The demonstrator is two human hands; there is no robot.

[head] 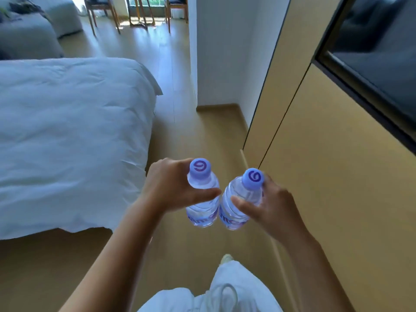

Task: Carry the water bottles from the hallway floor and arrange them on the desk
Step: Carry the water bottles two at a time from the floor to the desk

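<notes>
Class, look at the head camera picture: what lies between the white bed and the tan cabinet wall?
A strip of wooden floor, and nearer the camera both hands, each holding a water bottle.

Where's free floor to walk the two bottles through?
Bare floor strip runs ahead between the bed and the cabinet, widening past the wall corner toward the chairs. Tightest between bed corner and wall. Left hand and right hand each hold a bottle, nearly touching.

bare floor strip (180,136) open ahead; bed (74,136) crowds left, cabinet wall (326,176) right, chairs (101,12) far end.
</notes>
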